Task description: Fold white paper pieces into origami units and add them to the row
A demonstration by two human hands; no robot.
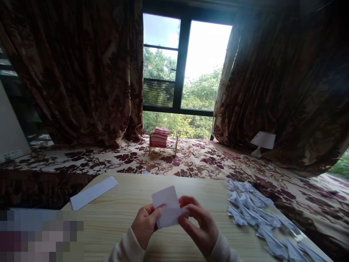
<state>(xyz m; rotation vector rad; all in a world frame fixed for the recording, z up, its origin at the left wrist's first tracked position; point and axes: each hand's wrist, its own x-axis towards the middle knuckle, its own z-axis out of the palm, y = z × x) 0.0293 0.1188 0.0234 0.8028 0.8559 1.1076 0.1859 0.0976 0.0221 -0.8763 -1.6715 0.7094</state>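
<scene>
A small folded white sheet of paper (167, 207) is held just above the light wooden table (122, 218), near its front middle. My left hand (144, 223) pinches the paper's lower left side, fingers closed on it. My right hand (200, 227) grips the right edge of the same paper, thumb and fingers pressed on a fold. Both wrists come up from the bottom edge in pale sleeves.
Several folded paper planes (253, 211) lie in a pile along the table's right side. A long white paper strip (94, 193) rests at the table's left far corner. Behind are a floral-covered ledge, a small wooden rack with striped cloth (160, 140), a white lamp (263, 142), curtains and a window.
</scene>
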